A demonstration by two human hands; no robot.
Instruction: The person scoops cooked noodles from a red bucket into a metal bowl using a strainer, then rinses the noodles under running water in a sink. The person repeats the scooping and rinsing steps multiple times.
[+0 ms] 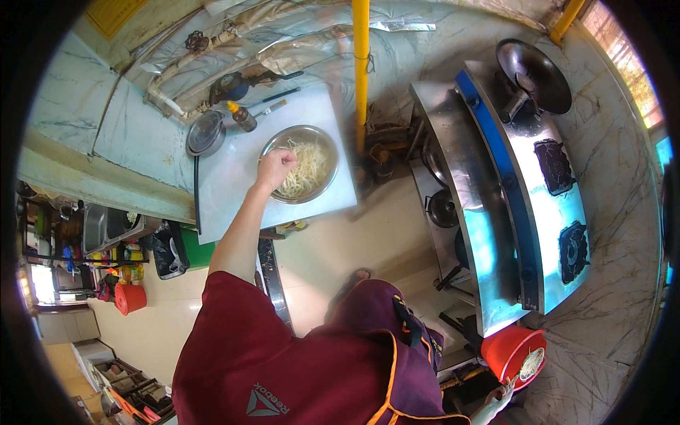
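Observation:
My left hand (275, 169) is over the left side of a steel bowl (332, 172) of bean sprouts (308, 167), fingertips bunched together. Whether a sprout is between those fingertips is too small to tell. The bowl stands on a white-topped table (226, 196). At the lower right, my right hand (498, 394) is at the rim of a red plastic bucket (499, 350). Pale strands like sprouts (531, 365) lie in the bucket. Something thin and pale shows by the right fingertips, and I cannot make out whether they grip it.
A bottle with a yellow cap (244, 118), a brush (271, 109) and a lidded metal pot (206, 133) are on the table's far left. A yellow pipe (360, 69) rises behind. At right is a steel stove (547, 223) bearing a wok (547, 79). A black crate (169, 249) is at left.

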